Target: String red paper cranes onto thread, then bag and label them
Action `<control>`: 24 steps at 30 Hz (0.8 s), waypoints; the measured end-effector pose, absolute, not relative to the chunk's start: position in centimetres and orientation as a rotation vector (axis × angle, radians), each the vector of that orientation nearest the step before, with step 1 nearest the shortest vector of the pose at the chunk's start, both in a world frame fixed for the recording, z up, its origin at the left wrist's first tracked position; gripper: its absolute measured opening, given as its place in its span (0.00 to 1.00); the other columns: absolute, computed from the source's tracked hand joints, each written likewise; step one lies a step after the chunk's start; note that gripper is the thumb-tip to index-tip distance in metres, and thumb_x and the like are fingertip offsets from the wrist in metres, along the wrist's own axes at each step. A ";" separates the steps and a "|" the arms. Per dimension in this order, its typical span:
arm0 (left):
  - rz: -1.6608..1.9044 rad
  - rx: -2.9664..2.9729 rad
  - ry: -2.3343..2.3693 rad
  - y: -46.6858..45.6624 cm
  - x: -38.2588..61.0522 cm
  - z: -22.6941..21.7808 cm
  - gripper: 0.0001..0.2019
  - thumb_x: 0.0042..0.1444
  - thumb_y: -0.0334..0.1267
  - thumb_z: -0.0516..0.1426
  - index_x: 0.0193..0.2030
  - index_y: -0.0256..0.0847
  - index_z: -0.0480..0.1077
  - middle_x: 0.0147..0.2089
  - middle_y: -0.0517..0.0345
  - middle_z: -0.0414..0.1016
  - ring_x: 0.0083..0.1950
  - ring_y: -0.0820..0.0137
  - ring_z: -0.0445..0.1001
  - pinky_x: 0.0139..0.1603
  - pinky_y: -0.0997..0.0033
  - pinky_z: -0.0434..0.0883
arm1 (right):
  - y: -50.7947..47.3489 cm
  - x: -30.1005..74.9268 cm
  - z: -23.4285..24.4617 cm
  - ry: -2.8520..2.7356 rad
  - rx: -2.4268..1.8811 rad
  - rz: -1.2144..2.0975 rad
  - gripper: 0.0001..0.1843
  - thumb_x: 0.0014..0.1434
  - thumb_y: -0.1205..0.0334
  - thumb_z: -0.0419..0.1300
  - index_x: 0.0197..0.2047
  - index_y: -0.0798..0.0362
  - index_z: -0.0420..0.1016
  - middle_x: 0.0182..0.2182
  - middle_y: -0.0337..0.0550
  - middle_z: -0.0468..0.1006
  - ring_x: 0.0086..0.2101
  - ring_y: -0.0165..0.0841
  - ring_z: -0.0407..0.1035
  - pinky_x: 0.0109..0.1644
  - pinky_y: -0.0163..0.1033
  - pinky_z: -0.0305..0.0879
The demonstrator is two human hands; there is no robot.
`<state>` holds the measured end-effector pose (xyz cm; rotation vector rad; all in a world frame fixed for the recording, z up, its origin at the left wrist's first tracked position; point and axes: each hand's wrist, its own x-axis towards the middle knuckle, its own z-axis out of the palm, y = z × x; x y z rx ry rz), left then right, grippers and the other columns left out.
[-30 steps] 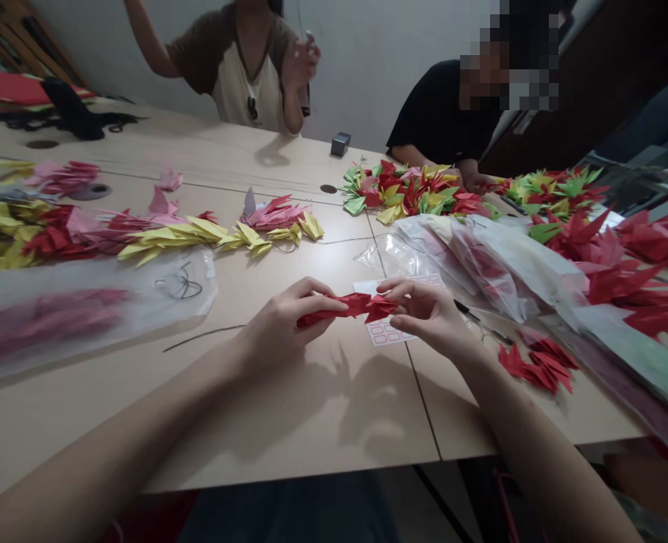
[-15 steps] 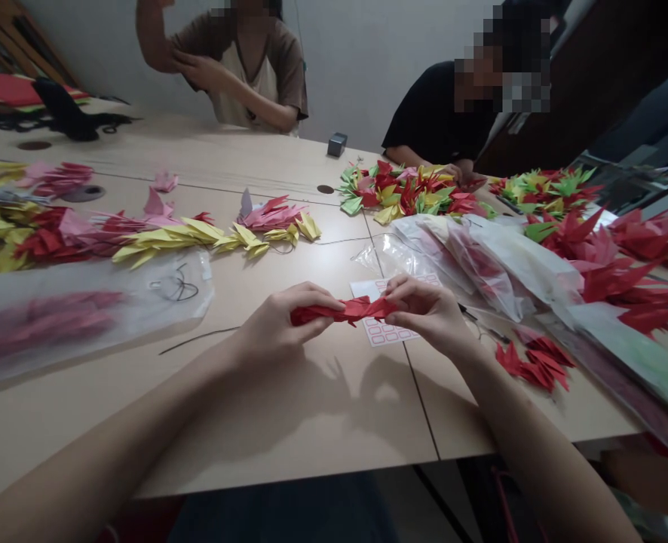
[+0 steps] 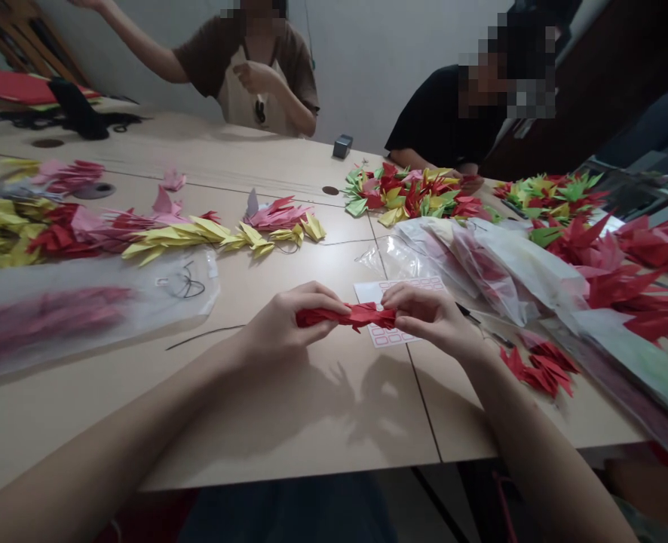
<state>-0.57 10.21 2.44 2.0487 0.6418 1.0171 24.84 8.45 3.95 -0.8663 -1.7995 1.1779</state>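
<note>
Head view; bench (image 3: 289, 445), all places given from the label sheet (image 3: 387, 335)

Item: left hand (image 3: 289, 320), left of the label sheet, thumb and fingers pinching the left part of the red paper strand (image 3: 362, 315)

Item: right hand (image 3: 433, 317), over the right part of the label sheet, thumb and fingertips pinching the other end; whether it holds a thread, cannot tell

Item: red paper strand, raised off the bench, its right end in front of the label sheet; pieces lie close together, so judged mostly gathered, the right end perhaps not yet settled

Item: red paper cluster (image 3: 543, 369), right of the label sheet and nearer; loose, judged left over for handling

Item: left bag (image 3: 147, 317), left of the label sheet, reddish paper inside; judged packed

Item: right bags (image 3: 515, 264), right of and beyond the label sheet, coloured contents showing dimly; judged likewise packed

Item: yellow strand (image 3: 181, 240), beyond and left of the label sheet; unbagged, judged outstanding

Item: mixed pile (image 3: 424, 192), beyond the label sheet; red, green and yellow, also unbagged; black-sleeved person (image 3: 430, 113) leaning behind it

Item: brown-sleeved person (image 3: 198, 56), far beyond and left of the label sheet, one arm outstretched
</note>
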 end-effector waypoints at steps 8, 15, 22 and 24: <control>1.115 2.130 0.556 10.2 -0.4 2.1 0.11 0.54 0.26 0.56 0.42 0.38 0.75 0.41 0.51 0.74 0.40 0.74 0.74 0.41 0.73 0.73 | 8.4 24.9 3.5 -1.763 -0.826 1.183 0.06 0.56 0.61 0.63 0.39 0.50 0.77 0.34 0.41 0.75 0.34 0.27 0.69 0.35 0.34 0.68; 1.067 2.112 0.546 10.0 -0.2 2.1 0.10 0.53 0.27 0.56 0.41 0.37 0.76 0.41 0.50 0.74 0.40 0.73 0.75 0.41 0.73 0.73 | 8.0 24.6 3.6 -1.722 -0.798 1.259 0.07 0.55 0.61 0.64 0.38 0.52 0.75 0.29 0.39 0.73 0.29 0.26 0.68 0.31 0.33 0.68; 0.827 1.919 0.623 10.0 -0.5 3.0 0.11 0.51 0.27 0.57 0.41 0.37 0.76 0.42 0.51 0.76 0.41 0.72 0.75 0.43 0.74 0.71 | 7.6 24.6 4.1 -1.770 -0.769 1.336 0.06 0.58 0.65 0.61 0.40 0.54 0.73 0.30 0.40 0.75 0.30 0.26 0.71 0.31 0.30 0.69; 0.704 1.870 0.625 10.1 -0.7 3.4 0.11 0.52 0.29 0.58 0.42 0.37 0.76 0.43 0.52 0.77 0.42 0.72 0.75 0.43 0.74 0.71 | 7.4 24.7 4.4 -1.806 -0.758 1.368 0.06 0.58 0.66 0.61 0.41 0.54 0.72 0.32 0.42 0.76 0.31 0.27 0.72 0.32 0.31 0.70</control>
